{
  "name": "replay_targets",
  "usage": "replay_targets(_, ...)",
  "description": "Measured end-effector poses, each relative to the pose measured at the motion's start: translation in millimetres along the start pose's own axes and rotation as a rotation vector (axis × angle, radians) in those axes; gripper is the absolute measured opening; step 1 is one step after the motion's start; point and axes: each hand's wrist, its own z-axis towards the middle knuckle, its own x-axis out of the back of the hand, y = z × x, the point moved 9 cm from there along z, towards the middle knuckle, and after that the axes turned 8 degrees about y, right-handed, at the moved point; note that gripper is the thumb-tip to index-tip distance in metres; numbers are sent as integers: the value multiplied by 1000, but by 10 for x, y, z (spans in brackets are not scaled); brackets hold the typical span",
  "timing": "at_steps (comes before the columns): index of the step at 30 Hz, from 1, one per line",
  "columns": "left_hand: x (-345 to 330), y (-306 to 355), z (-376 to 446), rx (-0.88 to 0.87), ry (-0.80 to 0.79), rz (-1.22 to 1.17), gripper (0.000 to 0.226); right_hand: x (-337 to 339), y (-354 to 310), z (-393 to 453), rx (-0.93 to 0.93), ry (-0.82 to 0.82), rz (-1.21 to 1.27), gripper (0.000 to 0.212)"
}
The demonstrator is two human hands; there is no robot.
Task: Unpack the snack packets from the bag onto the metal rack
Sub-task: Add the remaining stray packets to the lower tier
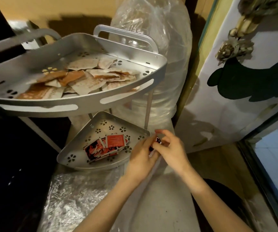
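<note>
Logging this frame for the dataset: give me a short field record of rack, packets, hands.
upper shelf: loose pile of pale and orange packets
lower shelf: small stack of red packets
left hand: pinching a red-black packet at the lower shelf's right corner
right hand: gripping the same packet
bag: clear plastic under the forearms

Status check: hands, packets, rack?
Left hand and right hand both pinching one red-black snack packet beside the silver perforated lower rack tray. Nothing blocking.
</note>
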Motion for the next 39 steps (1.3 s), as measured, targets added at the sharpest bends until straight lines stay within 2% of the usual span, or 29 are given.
replay_targets(5, 584, -238, 128, 74, 74, 19, 43, -575, -353, 66, 3, -127, 165, 30)
replay_targets(8, 897, -463, 132, 91, 150, 42, 45, -967, -437, 113, 1, -163, 89, 33)
replay_targets(11, 1112, -754, 115, 147, 188, 105, 44, -1352, -540, 112, 116, -293, 16, 22)
replay_targets(13, 1169, -909, 111, 153, 182, 150, 43, -1534, -514, 117, 189, -332, -122, 23)
replay_targets(16, 1203, -1159, 87, 225, 177, 165, 37, -1665, -396, 167, 259, -311, -401, 40)
replay_targets(19, 1191, -1366, 65, 291, 147, 199, 32, -1756, -332, 183, 296, -355, -503, 40)
replay_targets(24, 1066, -1509, 86, 292, -18, 357, 46, -1875, -147, 222, 373, -441, -777, 53)
replay_targets(27, 1048, -1536, 60, 353, -79, 346, 52, -1844, -177, 204, 375, -446, -741, 55)
replay_targets(32, 1321, -1267, -92, 338, 57, 206, 45, -1644, -376, -16, 412, -389, -646, 58)
replay_targets(36, 1581, -1036, -450, 358, 128, 188, 43, -1413, -518, -319, 383, -327, -469, 56)
replay_targets(39, 1775, -884, -807, 307, 200, 221, 41, -1251, -537, -607, 460, -229, -444, 50)
